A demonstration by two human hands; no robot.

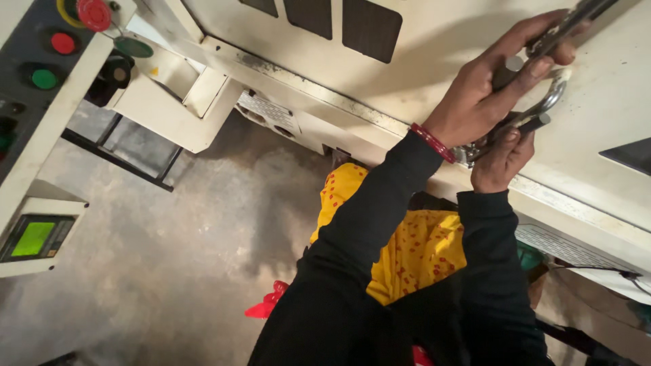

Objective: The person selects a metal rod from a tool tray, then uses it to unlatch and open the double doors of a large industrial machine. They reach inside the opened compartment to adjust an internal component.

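1. The left hand (475, 95) has its fingers (536, 68) closed around a dark metal handle (569, 24) on the cream machine housing (434, 41), thumb pressed across the front of it.
2. The right hand (502, 159) sits just below the left, its fingers curled shut on a shiny curved metal latch (546, 105) whose loop rises between the two hands.
3. A red bangle (432, 142) rings the left wrist; both arms wear black sleeves (366, 230) over a yellow garment with red dots (413, 251).
4. Left of the fingers, three dark rectangular panels (369, 27) are set into the housing. Below them its grimy lower edge (319, 88) runs diagonally toward the hands.
5. Under that edge, lower left of the fingers, hangs a pale rectangular label plate (268, 112). A similar plate (566, 247) lies below the right hand.
6. Far left of the fingers stands a grey control panel (20, 74) with a red mushroom button (93, 13), a round red button (62, 43) and a round green one (44, 78). A small box with a green lit screen (32, 238) sits beneath it.
7. A dark green oval tag (133, 47) hangs near the red mushroom button.
8. Open concrete floor (169, 271) spreads well below and left of the fingers, between the panel and the person.
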